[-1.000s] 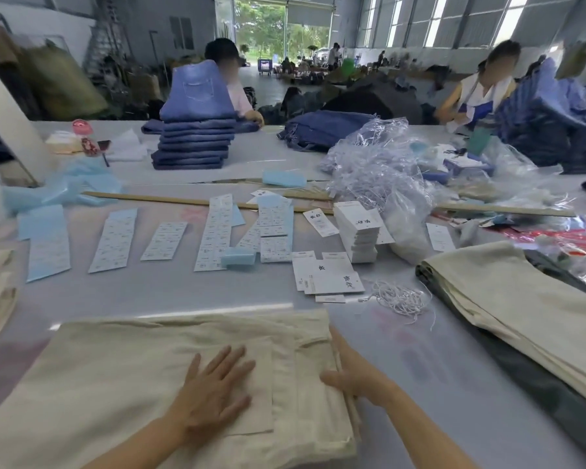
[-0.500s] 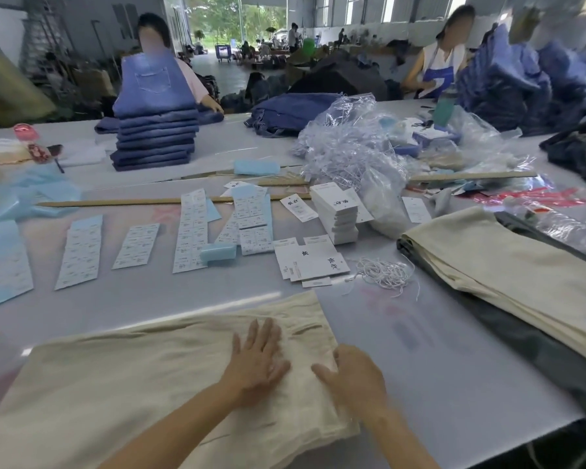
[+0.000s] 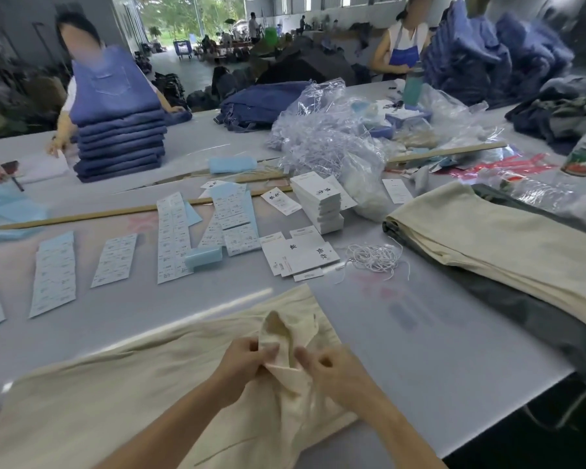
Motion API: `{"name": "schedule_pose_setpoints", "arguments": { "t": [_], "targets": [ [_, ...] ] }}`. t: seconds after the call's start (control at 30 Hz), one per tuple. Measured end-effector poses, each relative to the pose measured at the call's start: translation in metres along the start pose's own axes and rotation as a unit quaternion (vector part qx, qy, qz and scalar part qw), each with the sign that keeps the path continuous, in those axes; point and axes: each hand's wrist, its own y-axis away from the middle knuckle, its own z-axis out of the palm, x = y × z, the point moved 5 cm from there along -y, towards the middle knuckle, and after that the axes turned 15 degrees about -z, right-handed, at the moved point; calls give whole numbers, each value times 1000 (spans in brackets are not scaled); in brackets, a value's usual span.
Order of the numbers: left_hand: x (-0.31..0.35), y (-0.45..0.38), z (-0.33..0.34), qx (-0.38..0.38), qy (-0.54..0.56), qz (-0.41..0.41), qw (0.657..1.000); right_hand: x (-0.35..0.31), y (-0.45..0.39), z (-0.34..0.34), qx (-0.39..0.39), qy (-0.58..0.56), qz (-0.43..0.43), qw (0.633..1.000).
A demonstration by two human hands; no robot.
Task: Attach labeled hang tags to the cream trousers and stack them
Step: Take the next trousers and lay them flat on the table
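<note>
Up close, both hands (image 3: 285, 363) pinching cream trousers (image 3: 115, 401) waistband near table edge (image 3: 487, 418), bare grey surface beyond

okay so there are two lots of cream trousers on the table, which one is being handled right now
The cream trousers nearest the camera: the left hand and right hand pinch up their fabric. The other cream trousers lie flat, untouched, at the right.

trousers (image 3: 82, 411): cream, flat on table's near edge, waistband flap lifted
tags (image 3: 300, 257): white, loose pile beyond trousers
tag stack (image 3: 318, 201): white, behind pile
</note>
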Motion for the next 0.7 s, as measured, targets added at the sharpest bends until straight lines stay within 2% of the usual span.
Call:
{"name": "schedule_pose_setpoints", "arguments": {
  "t": [0.07, 0.23, 0.27, 0.37, 0.47, 0.53, 0.57, 0.63, 0.7],
  "targets": [
    [-1, 0, 0, 0, 4, 2, 1000, 14, -4, -18, 28, -56, 53, 997],
    [1, -8, -2, -9, -26, -23, 999, 29, -18, -32, 25, -9, 104, 994],
    [1, -9, -2, -12, -29, -29, 999, 31, -20, -34, 34, -26, 111, 993],
    [2, -5, -2, -19, -35, -41, 998, 31, -21, -31, 50, -193, 118, 973],
    [-3, -1, -4, -28, -39, -24, 999, 29, -18, -27, 48, -226, 80, 970],
    [-10, 0, -5, -39, -50, -6, 998, 28, -17, -26, 53, -189, 59, 979],
    [-12, 1, -5, -42, -50, 1, 998, 28, -17, -27, 60, -137, 50, 988],
    [-15, 1, -5, -39, -38, 7, 998, 25, -19, -31, 83, 58, 20, 995],
    [-15, 3, -4, -43, -23, 14, 999, 12, -19, -31, 116, 207, -46, 970]
  ]
}}
